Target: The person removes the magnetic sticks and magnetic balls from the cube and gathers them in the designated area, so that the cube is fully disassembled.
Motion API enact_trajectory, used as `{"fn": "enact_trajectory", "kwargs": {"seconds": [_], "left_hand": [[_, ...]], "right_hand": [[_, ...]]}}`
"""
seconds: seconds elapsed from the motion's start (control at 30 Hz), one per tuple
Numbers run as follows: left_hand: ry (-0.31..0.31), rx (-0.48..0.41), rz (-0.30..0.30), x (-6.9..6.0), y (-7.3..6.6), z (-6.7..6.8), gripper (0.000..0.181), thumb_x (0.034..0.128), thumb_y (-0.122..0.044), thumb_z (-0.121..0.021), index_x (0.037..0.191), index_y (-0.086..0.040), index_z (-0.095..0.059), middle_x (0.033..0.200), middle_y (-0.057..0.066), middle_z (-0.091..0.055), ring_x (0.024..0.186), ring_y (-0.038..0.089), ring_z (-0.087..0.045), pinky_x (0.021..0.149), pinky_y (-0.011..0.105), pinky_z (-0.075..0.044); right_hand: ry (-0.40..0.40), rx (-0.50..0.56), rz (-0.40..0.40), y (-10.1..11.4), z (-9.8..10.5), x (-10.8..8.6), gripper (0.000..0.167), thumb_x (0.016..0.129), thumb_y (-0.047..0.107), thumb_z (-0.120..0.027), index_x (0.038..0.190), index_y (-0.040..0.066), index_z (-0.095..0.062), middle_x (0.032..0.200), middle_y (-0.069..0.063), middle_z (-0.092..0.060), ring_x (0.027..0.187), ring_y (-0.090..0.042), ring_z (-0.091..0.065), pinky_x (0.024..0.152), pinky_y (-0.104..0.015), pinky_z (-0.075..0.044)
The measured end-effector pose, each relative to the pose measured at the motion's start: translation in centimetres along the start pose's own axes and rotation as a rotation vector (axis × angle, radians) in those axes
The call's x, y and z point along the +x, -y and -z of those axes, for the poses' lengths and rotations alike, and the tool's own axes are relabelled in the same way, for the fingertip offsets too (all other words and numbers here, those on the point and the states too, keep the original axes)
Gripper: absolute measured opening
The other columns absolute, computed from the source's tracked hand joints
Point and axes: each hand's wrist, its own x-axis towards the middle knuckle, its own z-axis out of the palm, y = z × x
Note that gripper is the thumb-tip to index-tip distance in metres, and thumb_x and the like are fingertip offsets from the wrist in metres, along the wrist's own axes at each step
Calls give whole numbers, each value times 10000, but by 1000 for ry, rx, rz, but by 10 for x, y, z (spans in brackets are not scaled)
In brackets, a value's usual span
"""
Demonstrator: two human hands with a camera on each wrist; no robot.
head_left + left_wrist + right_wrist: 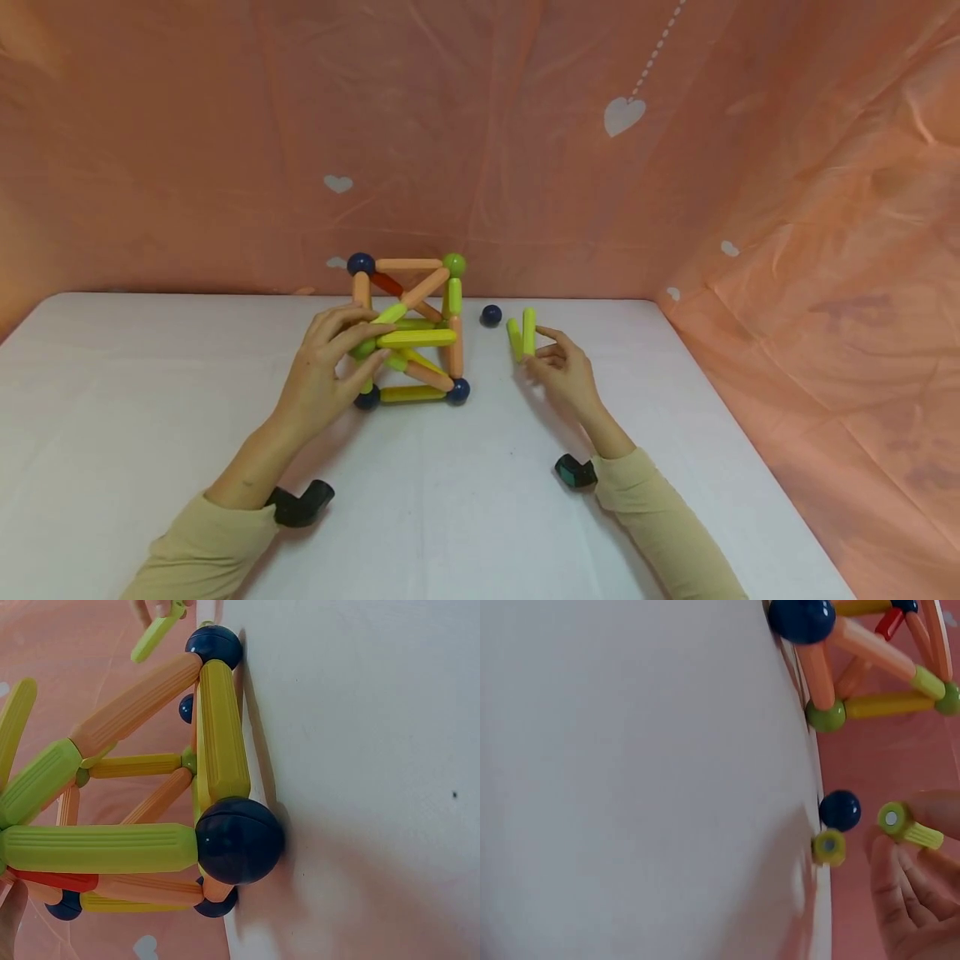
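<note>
A frame of magnetic sticks and balls stands on the table, with blue balls (458, 391) at its lower front corners and orange, yellow, green and red sticks between. My left hand (318, 358) grips a green ball (363, 347) at the near upper left corner. From that ball a yellow-green stick (417, 338) points right across the front. To the right of the frame, my right hand (562, 371) pinches a light green magnetic stick (529, 331) between thumb and fingers. Another green stick (829, 847) is on the table beside it.
A loose blue ball (491, 315) lies between the frame and my right hand. Behind the white table (465, 500) hangs an orange cloth (480, 167) with pale hearts. Black wrist cameras (302, 505) sit at both sleeves.
</note>
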Motion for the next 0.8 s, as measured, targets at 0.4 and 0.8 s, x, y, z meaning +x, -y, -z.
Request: {"fn": "enact_trajectory", "kwargs": {"seconds": [0.4,0.8], "left_hand": [[-7,5,-2,0,0,3,306,793,4,-749,1091,-36,-692,1191,152,-573,1188,326,-440,966,507,-388],[-5,-2,-8,-1,0,1,309,791,9,-748,1093,-32,-691,1190,148,-575,1191,321,-439,966,498,-386]], "right_hand": [[-25,102,-125,-13,6,19,415,895,57,-641,1298,-5,-562,914,-172,-693,656,-52,-647,634,-204,-539],[43,-3,-211,-22,6,34,384,922,154,-635,1256,-28,-585,1014,-207,-698,660,-24,-644,656,-173,-503]]}}
